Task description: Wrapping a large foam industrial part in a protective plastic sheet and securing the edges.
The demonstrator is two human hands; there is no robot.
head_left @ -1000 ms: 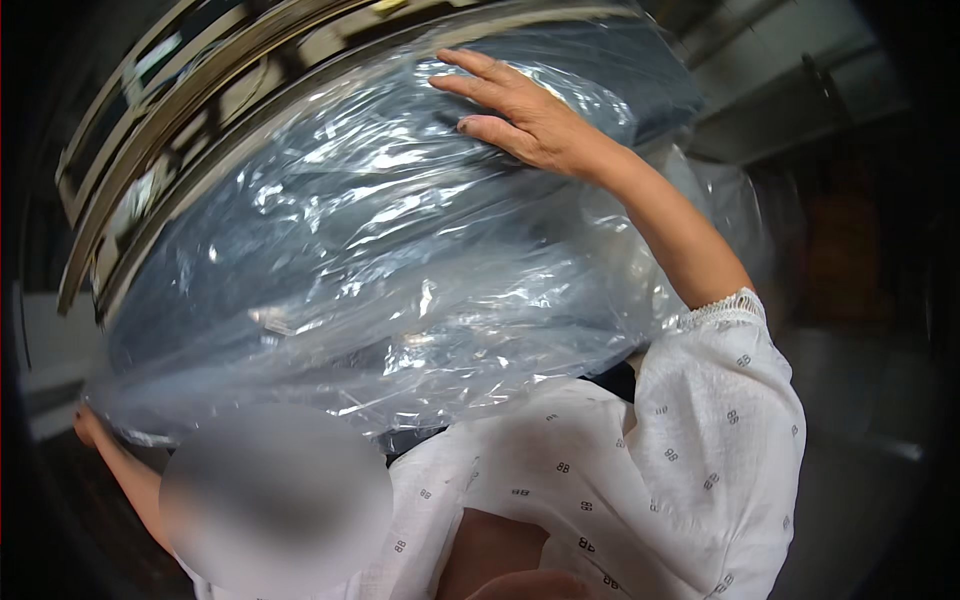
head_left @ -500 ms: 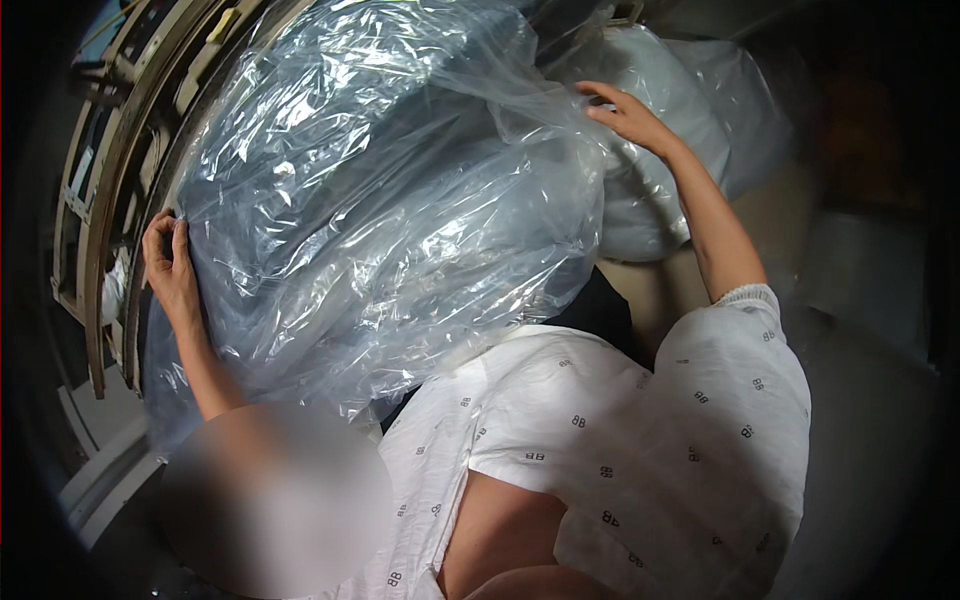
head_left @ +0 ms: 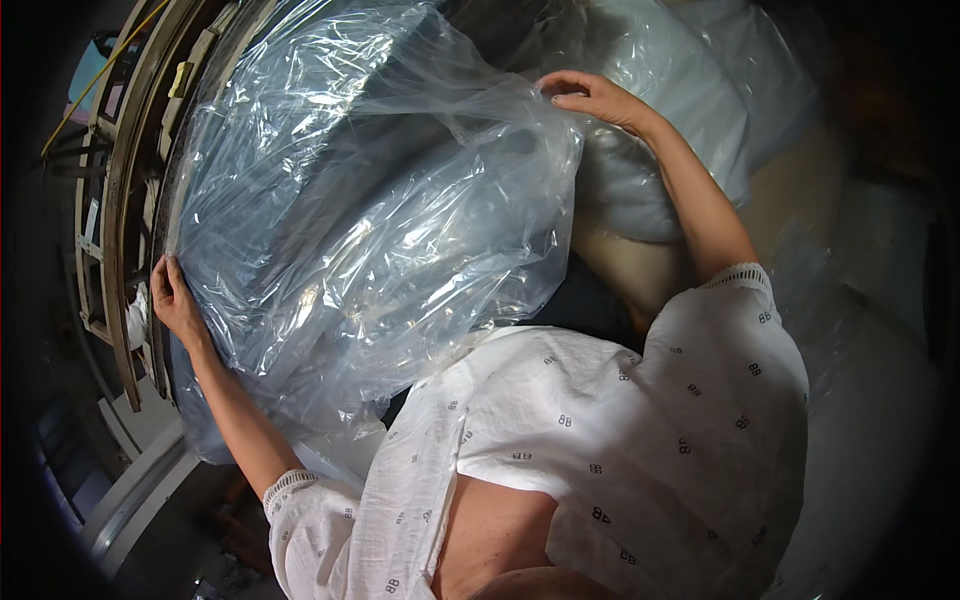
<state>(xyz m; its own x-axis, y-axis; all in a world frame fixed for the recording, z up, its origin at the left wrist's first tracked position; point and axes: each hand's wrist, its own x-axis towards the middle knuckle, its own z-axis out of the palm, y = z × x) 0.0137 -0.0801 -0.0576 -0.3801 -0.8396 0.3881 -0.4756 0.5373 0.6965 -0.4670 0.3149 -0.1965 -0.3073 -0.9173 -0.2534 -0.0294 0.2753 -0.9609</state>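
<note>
A large bundle wrapped in clear crinkled plastic (head_left: 370,210), with something dark grey-blue inside, fills the middle of the view in front of my chest. My left hand (head_left: 175,300) presses flat on the bundle's left side, beside a curved metal frame. My right hand (head_left: 590,98) grips the plastic at the bundle's upper right edge, arm stretched out. Both arms wrap around it. My white patterned blouse (head_left: 620,420) fills the lower part of the picture.
A curved wooden and metal frame (head_left: 120,200) runs down the left side. More plastic-wrapped grey bundles (head_left: 660,150) lie at the upper right behind my right arm. A pale floor or surface (head_left: 860,400) shows at the right.
The bundle has swung from lying across the view to a steeper, more upright tilt. My left hand has come up onto its left side; my right hand has shifted to the upper right edge.
</note>
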